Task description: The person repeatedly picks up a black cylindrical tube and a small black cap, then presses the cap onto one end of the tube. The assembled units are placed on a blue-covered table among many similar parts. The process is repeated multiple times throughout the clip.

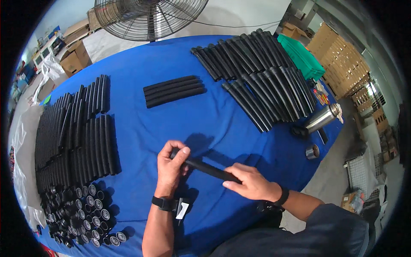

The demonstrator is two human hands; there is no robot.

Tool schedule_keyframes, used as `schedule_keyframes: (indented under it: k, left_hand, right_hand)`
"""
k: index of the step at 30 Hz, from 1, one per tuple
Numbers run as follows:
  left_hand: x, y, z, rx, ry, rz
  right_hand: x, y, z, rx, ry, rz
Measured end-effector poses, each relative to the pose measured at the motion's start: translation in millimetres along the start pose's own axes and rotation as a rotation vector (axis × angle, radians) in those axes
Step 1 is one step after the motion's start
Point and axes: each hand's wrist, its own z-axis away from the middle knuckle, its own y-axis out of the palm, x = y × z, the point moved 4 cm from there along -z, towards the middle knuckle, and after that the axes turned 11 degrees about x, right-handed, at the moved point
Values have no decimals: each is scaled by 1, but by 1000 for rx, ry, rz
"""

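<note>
The blue-draped desk (137,132) fills the middle. Beyond its far edge, a large wire-caged fan (150,21) stands before a pale wall (257,10). Grey floor (336,162) shows beside it, with an open cardboard box (76,60) leftward and tall brown stacks (336,62) rightward.

Over the near middle of the table (141,137), I see the held tube (209,170) spanning from the left hand (171,162) to the right hand (250,180). Beyond them, at the centre, I have a small tube group (174,91) lying apart. On my left are the long tube rows (83,128), with the loose caps (87,214) just before them. Far right I find the two-row tube array (257,77), the crate (302,58) beside its right end, then the flask (321,119) and can (312,151) nearer, along the right edge. Behind the table I make out the fan (150,21).
</note>
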Motion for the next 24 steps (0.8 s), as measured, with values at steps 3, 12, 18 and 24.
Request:
schedule_keyframes:
  k: [3,12,18,24]
  left_hand:
    - [-4,-2,2,22,44,-8]
    - [1,6,-3,123,-67,-78]
    - [0,3,-1,126,-99,-86]
    - [-2,5,0,123,-110,-81]
  right_hand:
    - [-9,-33,-6,-187,-27,2]
    - [-163,-141,-24,-584,216,776]
    - [-181,-138,-38,-572,202,853]
    - [-179,-132,-44,-602,221,912]
